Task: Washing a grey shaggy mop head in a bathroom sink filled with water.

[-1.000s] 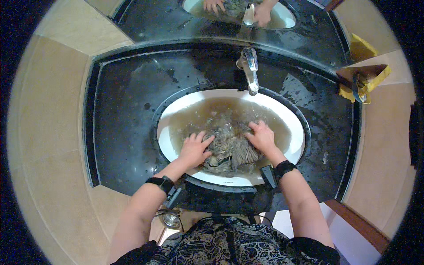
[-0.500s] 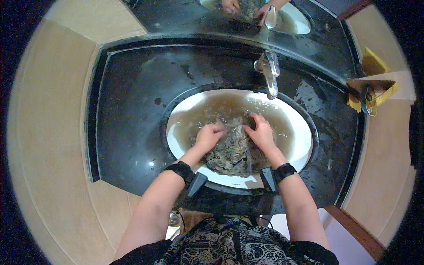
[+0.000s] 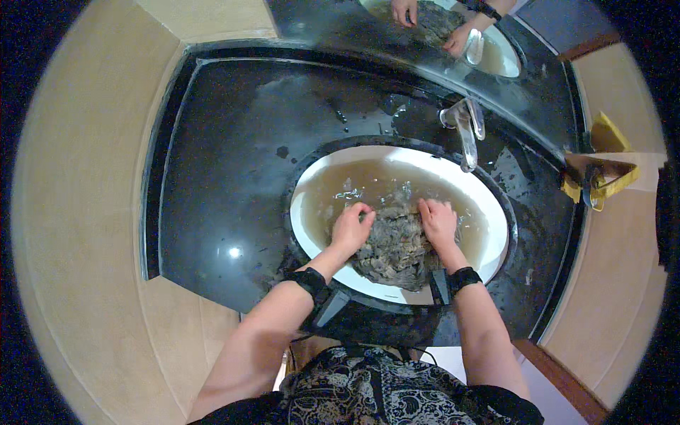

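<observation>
A crumpled, wet grey cloth lies bunched in brownish water in a white oval sink. At the cloth's upper left edge, my left hand is closed, thumb and fingers pinched on the fabric. Across from it, my right hand has its fingers curled over the upper right edge of the same cloth. Some of the cloth sits under the water, so its full shape is hidden. Both wrists carry black straps with a grey block attached.
Behind the sink at the right stands a chrome faucet. The black countertop around it has wet patches. A mirror at the back reflects sink and hands. A yellow-edged holder is on the right wall.
The view has shifted, so sink and faucet appear farther right. My hands have closed on the cloth's upper edges, and more of the cloth shows spread between them.
</observation>
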The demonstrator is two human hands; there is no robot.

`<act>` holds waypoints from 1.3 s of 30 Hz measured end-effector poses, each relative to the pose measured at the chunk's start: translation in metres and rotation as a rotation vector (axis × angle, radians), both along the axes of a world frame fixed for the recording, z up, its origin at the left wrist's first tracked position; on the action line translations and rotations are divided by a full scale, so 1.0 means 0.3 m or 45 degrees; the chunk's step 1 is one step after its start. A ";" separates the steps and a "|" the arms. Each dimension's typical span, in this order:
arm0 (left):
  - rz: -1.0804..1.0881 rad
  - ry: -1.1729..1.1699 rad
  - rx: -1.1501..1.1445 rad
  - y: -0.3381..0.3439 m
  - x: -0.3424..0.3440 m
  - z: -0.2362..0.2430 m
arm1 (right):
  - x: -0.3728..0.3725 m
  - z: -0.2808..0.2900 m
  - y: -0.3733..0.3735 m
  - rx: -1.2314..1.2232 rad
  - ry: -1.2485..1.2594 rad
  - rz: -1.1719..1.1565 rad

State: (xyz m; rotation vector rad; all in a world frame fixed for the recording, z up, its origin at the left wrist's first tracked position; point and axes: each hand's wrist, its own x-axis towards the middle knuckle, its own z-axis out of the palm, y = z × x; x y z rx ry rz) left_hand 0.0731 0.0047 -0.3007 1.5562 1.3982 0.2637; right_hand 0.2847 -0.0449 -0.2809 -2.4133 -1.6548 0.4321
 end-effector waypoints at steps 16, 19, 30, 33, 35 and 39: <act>0.321 -0.683 -0.753 -0.109 0.102 -0.099 | -0.309 0.193 -0.028 0.609 0.322 0.149; 0.137 -0.423 -0.460 -0.115 0.121 -0.076 | -0.224 0.111 -0.007 0.658 0.114 0.124; -0.385 0.283 -0.125 0.070 -0.007 0.178 | 0.221 0.049 -0.021 0.289 0.368 0.129; -0.331 0.403 0.486 0.046 0.031 0.140 | 0.195 -0.036 -0.111 0.003 0.158 -0.036; -0.461 0.372 0.459 -0.009 0.118 0.119 | 0.146 -0.097 -0.132 -0.106 0.343 -0.143; -0.638 0.425 0.046 0.036 0.091 0.115 | 0.131 0.042 -0.114 -0.368 0.472 0.100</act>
